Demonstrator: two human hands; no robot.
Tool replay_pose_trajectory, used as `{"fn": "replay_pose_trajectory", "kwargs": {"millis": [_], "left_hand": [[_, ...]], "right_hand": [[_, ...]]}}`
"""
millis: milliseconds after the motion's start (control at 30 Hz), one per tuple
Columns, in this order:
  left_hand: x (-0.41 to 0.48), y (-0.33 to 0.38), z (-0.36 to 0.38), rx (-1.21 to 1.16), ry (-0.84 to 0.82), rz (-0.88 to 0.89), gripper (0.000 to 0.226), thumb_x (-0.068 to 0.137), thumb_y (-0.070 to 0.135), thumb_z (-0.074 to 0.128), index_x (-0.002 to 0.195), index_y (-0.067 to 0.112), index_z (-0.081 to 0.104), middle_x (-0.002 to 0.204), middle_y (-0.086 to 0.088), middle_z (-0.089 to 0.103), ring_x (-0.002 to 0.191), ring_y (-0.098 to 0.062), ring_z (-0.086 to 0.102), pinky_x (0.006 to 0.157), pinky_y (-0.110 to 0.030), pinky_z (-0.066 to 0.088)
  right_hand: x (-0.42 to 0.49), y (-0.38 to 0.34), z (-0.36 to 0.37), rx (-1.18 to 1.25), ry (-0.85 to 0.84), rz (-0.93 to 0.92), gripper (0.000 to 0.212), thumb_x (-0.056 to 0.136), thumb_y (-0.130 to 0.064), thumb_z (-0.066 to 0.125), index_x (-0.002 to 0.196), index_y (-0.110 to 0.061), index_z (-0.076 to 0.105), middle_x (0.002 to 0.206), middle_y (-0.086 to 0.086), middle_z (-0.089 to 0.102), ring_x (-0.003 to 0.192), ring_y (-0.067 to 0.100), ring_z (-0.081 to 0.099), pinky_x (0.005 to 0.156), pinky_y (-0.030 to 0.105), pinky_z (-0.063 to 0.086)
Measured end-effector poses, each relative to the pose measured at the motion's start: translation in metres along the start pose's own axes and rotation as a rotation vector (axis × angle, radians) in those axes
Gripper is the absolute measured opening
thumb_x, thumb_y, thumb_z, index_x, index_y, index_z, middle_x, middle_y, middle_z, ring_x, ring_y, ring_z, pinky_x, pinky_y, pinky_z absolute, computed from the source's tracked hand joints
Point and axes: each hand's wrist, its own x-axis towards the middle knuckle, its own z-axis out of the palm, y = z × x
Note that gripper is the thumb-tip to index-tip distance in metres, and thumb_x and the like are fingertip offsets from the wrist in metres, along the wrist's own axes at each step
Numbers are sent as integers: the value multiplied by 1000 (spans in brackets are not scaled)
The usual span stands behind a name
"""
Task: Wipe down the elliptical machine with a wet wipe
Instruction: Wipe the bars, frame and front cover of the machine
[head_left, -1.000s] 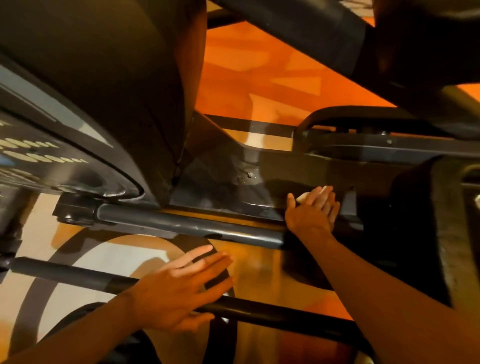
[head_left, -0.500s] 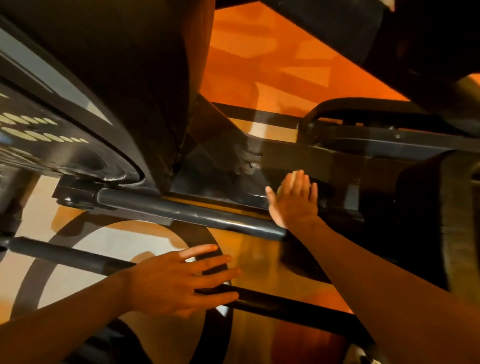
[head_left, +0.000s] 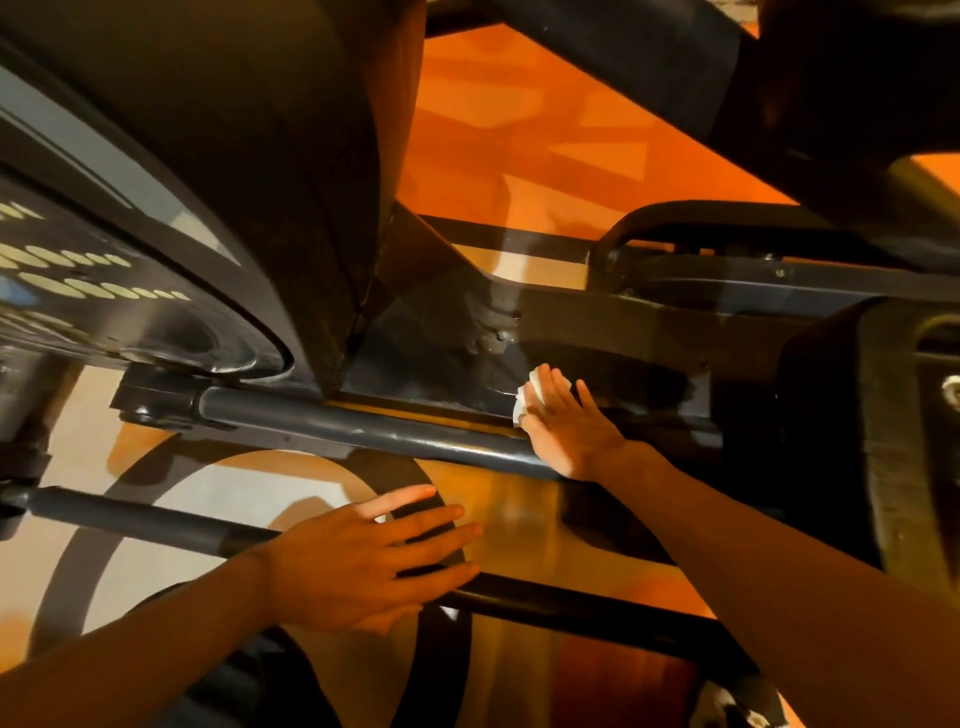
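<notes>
The elliptical machine (head_left: 249, 156) is filling the view, and its nearest bar (head_left: 156, 525) is passing under the left hand (head_left: 363, 556), which is lying across it with fingers straight and slightly spread, holding nothing. Farther off, beyond a second bar (head_left: 363, 423), the right hand (head_left: 566, 431) is pressing the wet wipe (head_left: 525, 402) against the dark frame panel (head_left: 441, 358). Its fingers are lying straight and close together over the wipe, whose white edge is sticking out on the thumb side. Half a second ago the wipe was hidden under that hand, which was sitting a little higher; the left hand is staying put. The orange floor (head_left: 519, 130) is showing behind.
</notes>
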Motion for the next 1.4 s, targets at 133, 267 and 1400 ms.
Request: {"fn": "replay_pose_trajectory", "kwargs": {"millis": [133, 267, 1400], "left_hand": [[-1, 2, 0, 15, 39, -15, 59, 107, 49, 40, 158, 19, 38, 160, -9, 42, 147, -28, 39, 126, -54, 14], [0, 2, -4, 28, 44, -46, 54, 108, 49, 41, 154, 21, 46, 157, -8, 50, 145, -27, 44, 127, -52, 18], [-2, 3, 4, -80, 1, 55, 56, 110, 49, 40, 161, 28, 29, 168, -8, 28, 158, -32, 23, 129, -52, 16]], "right_hand": [[-22, 9, 0, 229, -37, 368, 96, 87, -70, -9, 165, -15, 2, 170, 16, -12, 158, 30, -11, 125, 52, -13], [-23, 11, -6, 289, -36, 598, 95, 99, -73, 7, 162, -3, -5, 170, 19, -12, 158, 32, -9, 127, 47, -10], [57, -98, -76, 1342, 458, -171, 60, 111, -6, 24, 163, -11, -7, 171, 8, -14, 158, 20, -14, 127, 41, -11]]}}
